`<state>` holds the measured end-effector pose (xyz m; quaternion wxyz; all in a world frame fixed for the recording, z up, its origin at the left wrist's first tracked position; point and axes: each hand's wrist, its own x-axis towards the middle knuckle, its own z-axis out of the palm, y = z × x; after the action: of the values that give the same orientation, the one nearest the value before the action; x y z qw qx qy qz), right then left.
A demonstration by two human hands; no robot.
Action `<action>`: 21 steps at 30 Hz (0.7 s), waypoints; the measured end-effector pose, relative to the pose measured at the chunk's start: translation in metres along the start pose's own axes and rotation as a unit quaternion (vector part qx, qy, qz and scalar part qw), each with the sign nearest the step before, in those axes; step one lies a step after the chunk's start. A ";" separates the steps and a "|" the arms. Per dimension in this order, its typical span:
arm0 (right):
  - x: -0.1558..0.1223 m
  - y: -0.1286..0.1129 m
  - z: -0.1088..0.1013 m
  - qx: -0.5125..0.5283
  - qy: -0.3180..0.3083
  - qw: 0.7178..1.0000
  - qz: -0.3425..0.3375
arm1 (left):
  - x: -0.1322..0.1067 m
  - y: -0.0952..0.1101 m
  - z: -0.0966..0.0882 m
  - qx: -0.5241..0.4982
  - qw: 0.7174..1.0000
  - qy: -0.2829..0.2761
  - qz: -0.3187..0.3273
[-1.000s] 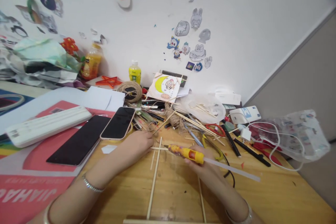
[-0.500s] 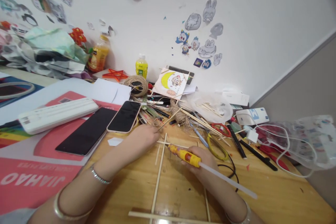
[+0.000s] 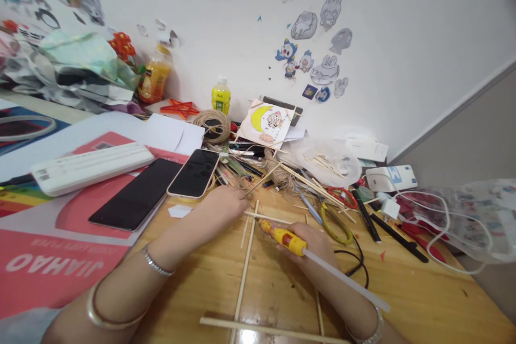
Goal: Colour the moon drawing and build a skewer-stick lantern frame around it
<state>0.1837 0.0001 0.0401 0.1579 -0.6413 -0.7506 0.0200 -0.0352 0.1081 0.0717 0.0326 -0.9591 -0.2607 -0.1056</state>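
My right hand (image 3: 310,247) is closed around a yellow hot glue gun (image 3: 284,237), with a long whitish glue stick (image 3: 346,279) coming out of its back. The gun's nozzle points at the crossing of two thin wooden sticks, close to it. My left hand (image 3: 228,205) is closed at the left end of the short crosswise wooden stick (image 3: 268,218); its fingertips are partly hidden. A long wooden stick (image 3: 245,274) runs toward me from that crossing. Nearer to me lies another crosswise stick (image 3: 262,327), and a further stick (image 3: 320,312) passes under my right forearm.
On the left are a dark tablet (image 3: 135,193), a phone (image 3: 193,173) and a white case (image 3: 92,166). Behind the sticks lie twine (image 3: 278,172), yellow-handled scissors (image 3: 336,228) and black pens (image 3: 366,217). A black cable (image 3: 358,266) loops beside my right hand.
The view has shifted slightly. Both hands keep their places at the stick crossing, and the glue gun's nozzle stays by the joint.
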 end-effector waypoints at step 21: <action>-0.004 0.007 0.011 -0.048 0.140 0.983 -0.110 | 0.001 -0.002 0.003 0.034 0.999 -0.014 0.008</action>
<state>0.1881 -0.0007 0.0275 0.2313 -0.5585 -0.7869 -0.1237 -0.0342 0.1105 0.0690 0.0621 -0.9608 -0.2573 -0.0829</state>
